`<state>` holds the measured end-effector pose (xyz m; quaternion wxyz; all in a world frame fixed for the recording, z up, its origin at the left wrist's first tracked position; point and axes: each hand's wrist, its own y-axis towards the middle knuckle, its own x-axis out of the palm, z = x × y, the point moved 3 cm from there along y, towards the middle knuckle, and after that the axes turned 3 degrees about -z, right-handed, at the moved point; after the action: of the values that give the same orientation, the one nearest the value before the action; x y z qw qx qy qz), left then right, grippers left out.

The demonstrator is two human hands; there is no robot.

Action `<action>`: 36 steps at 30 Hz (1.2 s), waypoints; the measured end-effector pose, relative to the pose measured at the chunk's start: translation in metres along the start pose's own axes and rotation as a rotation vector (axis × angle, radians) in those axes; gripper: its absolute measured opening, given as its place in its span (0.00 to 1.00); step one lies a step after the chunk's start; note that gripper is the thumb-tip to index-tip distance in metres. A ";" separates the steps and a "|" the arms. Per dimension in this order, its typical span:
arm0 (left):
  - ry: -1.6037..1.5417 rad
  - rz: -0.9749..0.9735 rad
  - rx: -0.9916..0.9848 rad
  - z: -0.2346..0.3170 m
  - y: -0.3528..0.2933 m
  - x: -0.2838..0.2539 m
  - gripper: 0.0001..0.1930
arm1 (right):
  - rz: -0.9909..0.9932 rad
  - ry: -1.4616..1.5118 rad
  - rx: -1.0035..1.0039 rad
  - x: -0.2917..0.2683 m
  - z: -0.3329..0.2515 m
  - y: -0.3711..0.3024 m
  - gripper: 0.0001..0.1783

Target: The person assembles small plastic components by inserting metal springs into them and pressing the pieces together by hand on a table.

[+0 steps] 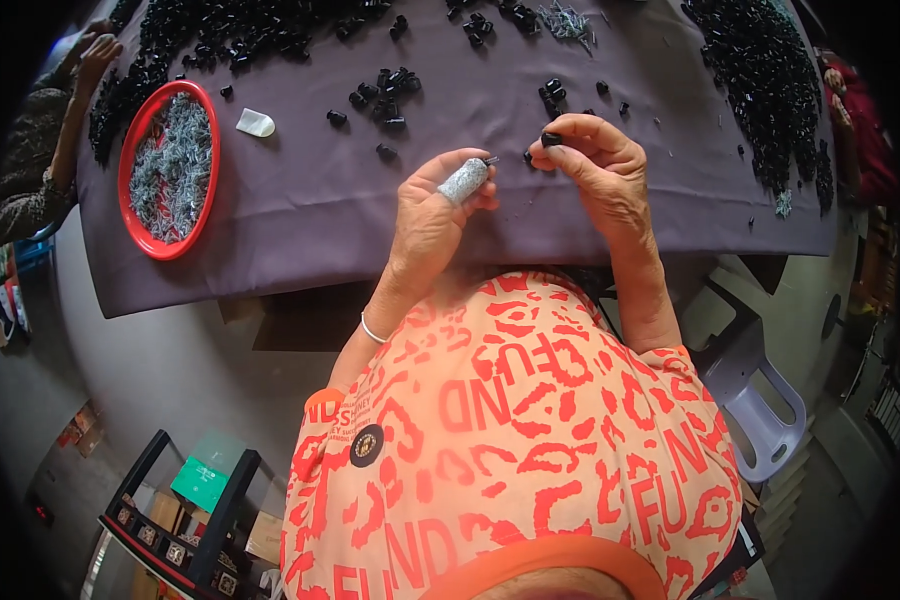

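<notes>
My left hand (425, 215) is raised over the near part of the table, its thumb wrapped in a silvery grey cover (464, 182). Thumb and fingers pinch a small metal pin (491, 160), dark at the visible end. To its right, my right hand (610, 175) grips a small black plastic cap (551, 140) between thumb and forefinger. The two hands are apart, pin and cap not touching. Beyond them lies a loose cluster of black caps (395, 85), with a few more (551, 92) just past my right fingers.
A red oval basin (213, 190) full of metal pins stands at the left. Beside it lies a white fingertip-shaped piece (256, 123). Heaps of black caps (760, 90) cover the far left and right of the purple-grey cloth (300, 220). Other people sit at both sides; a plastic chair (765, 430) stands lower right.
</notes>
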<state>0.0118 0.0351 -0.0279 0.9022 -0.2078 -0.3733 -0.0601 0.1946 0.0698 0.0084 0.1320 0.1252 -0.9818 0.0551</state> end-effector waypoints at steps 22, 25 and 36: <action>0.055 0.016 0.074 0.013 -0.022 0.021 0.11 | -0.112 0.567 0.126 0.013 0.007 -0.013 0.14; 0.067 0.011 0.091 0.012 -0.023 0.022 0.11 | -0.150 0.605 0.159 0.012 0.012 -0.014 0.16; 0.077 0.041 0.076 0.011 -0.025 0.018 0.11 | -0.086 0.340 0.162 0.018 0.005 -0.013 0.13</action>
<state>0.0106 0.0185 -0.0002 0.9242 -0.1785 -0.3358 -0.0355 0.1803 0.0528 0.0092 0.2878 0.1663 -0.9314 0.1484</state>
